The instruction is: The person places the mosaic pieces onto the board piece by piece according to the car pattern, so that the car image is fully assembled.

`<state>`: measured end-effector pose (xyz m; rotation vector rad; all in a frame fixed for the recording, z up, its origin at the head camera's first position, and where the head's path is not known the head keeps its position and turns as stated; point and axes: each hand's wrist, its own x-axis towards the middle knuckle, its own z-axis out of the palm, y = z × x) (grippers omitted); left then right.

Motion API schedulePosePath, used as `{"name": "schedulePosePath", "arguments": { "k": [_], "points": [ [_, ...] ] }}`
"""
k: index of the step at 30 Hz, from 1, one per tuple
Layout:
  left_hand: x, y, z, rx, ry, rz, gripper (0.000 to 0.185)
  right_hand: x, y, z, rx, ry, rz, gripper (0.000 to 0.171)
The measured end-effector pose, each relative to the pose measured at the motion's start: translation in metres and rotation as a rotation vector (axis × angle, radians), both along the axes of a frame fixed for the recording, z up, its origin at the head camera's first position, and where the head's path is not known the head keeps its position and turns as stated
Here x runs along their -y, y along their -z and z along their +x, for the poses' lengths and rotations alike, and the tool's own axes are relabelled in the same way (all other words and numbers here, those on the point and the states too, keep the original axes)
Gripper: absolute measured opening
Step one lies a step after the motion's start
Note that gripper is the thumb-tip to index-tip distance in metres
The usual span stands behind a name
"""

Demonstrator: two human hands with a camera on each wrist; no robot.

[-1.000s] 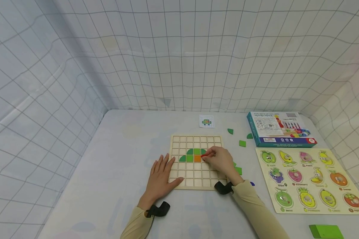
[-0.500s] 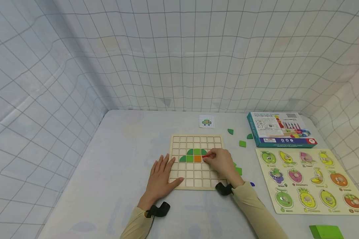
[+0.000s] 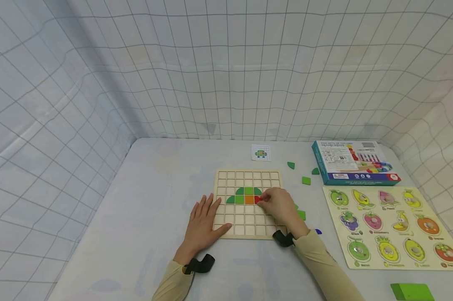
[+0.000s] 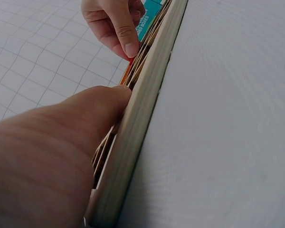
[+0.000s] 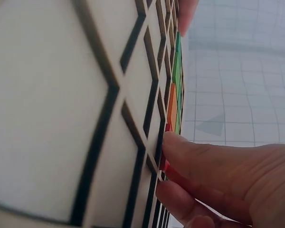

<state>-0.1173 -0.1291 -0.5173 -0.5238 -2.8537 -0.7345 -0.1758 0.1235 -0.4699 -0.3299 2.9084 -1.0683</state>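
Observation:
A wooden grid board [image 3: 239, 230] lies flat on the table. My left hand [image 3: 202, 223] rests on its left edge, fingers spread and straight; in the left wrist view the left thumb [image 4: 109, 102] touches the rim. Green tiles [image 3: 239, 199] and an orange tile [image 3: 249, 199] sit in its cells. Just right of the orange one, a red tile [image 3: 257, 200] lies in or on a cell, and my right hand [image 3: 280, 205] holds it between thumb and fingers. Up close in the right wrist view, the fingers partly hide the red tile [image 5: 167, 127].
A small pattern card [image 3: 261, 153] lies beyond the board. Loose green tiles [image 3: 306, 180] and a blue piece [image 3: 318, 231] are scattered to the right. Farther right are a boxed toy [image 3: 356, 162], a fruit puzzle board [image 3: 393, 225] and a green block [image 3: 412, 291].
The red tile has gone from tilted between my right fingers to lying flatter at the cell beside the orange tile. My left hand has stayed put.

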Motion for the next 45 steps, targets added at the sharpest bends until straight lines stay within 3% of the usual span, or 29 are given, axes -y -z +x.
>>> {"name": "schedulePosePath", "arguments": {
  "k": [9, 19, 25, 38, 45],
  "points": [
    [-0.001, -0.001, 0.001, -0.001, -0.003, -0.003, 0.081, -0.001, 0.000, 0.000, -0.025, -0.002, 0.067, 0.009],
    [0.000, 0.003, 0.001, 0.001, 0.001, 0.013, 0.080, -0.010, 0.000, 0.006, 0.022, -0.024, 0.094, 0.010],
    [0.001, 0.003, 0.000, -0.005, 0.003, 0.009, 0.080, -0.032, -0.003, 0.010, 0.013, -0.025, 0.051, 0.012],
    [0.001, 0.000, 0.000, 0.003, -0.011, -0.002, 0.081, -0.096, -0.014, 0.009, 0.002, 0.095, 0.052, 0.021],
    [0.001, 0.000, 0.000, 0.001, -0.002, 0.001, 0.081, -0.104, -0.013, 0.016, 0.089, 0.058, 0.063, 0.015]
  ]
}}
